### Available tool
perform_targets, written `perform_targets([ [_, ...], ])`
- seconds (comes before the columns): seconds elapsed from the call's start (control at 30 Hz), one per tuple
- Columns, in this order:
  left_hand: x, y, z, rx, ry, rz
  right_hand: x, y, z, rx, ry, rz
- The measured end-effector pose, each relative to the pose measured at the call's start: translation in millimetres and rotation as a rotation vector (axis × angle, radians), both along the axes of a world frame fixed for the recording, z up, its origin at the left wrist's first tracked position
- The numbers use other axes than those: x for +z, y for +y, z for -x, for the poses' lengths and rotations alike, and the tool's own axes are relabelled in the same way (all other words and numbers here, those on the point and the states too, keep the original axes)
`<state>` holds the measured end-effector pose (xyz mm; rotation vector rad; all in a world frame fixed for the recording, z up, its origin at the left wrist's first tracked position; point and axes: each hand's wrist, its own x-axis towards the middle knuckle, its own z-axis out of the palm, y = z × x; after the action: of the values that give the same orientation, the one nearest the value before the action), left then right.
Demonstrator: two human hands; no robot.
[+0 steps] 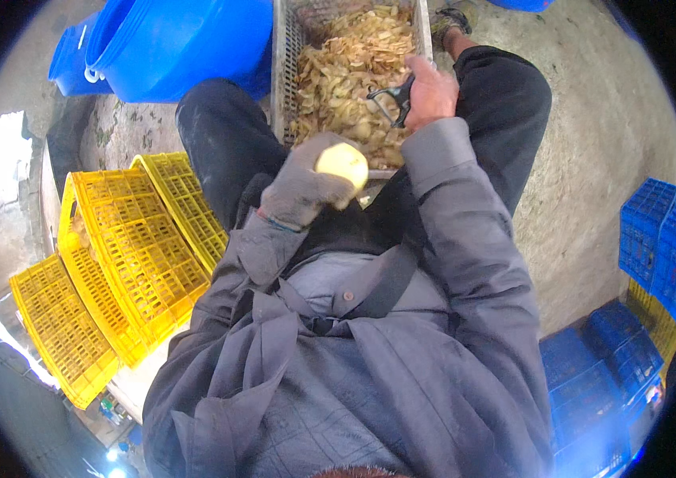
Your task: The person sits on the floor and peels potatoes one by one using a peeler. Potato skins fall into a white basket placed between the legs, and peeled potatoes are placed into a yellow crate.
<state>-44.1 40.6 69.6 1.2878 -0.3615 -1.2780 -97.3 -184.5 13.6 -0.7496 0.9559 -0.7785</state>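
Note:
My left hand (305, 179), in a grey knit glove, is shut around a peeled, pale yellow potato (345, 164) held above my lap. Bare of any glove, my right hand (432, 92) grips a dark-handled Y-shaped peeler (396, 103), its blade frame pointing left. The peeler is apart from the potato, up and to the right of it. Beneath both hands a light plastic crate (281, 77) stands between my knees. Heaped peelings (350, 71), pale and brownish, fill much of it.
Large blue plastic barrels (194, 48) stand beyond my left knee. Several yellow slatted crates (135, 239) are at my left side, one holding brownish items. Blue crates (648, 233) are stacked at the right on the concrete floor (601, 149).

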Motion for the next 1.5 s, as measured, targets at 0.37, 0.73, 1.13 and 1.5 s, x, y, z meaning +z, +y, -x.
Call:
perform_targets([
  [0.37,-17.0,-13.4,1.7,0.238,0.205,0.069,-1.4,46.1,-6.2,0.331,0.143,0.108],
  [0.73,25.2,-86.3,-48.1,-0.252,-0.554,-0.014,52.0,-10.8,5.4,0.259,-0.101,0.02],
  [1.13,-2.9,-82.4,-36.0,-0.105,-0.074,-0.072,17.6,-8.8,1.7,0.231,-0.081,-0.099],
  [1.5,-13.8,-85.2,-43.6,-0.053,-0.383,-0.08,16.2,-11.4,-5.1,0.24,-0.113,-0.163],
])
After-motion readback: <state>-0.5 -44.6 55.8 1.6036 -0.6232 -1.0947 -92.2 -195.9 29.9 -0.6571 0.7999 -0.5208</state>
